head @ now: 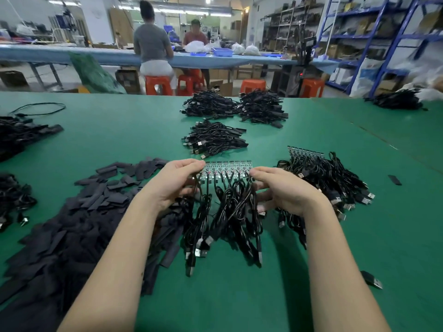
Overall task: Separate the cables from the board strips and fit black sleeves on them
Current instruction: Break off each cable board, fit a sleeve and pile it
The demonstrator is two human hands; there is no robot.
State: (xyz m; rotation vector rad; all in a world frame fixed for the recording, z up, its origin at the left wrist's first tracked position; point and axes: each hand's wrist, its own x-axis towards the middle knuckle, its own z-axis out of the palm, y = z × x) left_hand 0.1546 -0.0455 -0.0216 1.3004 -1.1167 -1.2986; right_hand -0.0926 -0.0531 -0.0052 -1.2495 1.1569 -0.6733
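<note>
Between the two hands, a thin board strip (227, 167) is held up, with shiny black cables (225, 212) hanging down. Left hand (177, 180) pinches one end, right hand (285, 190) the other. Flat black sleeves (79, 226) lie beside the left hand on a green table (335, 283).

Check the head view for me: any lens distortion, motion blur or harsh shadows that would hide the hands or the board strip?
Head view: wide-angle bowing bends the far table edge; lighting is even and overhead, with only soft shadows under the forearms; the left hand, right hand and board strip are fairly sharp; the right-edge shelves are smeared; ceiling lamps are blown out.
</note>
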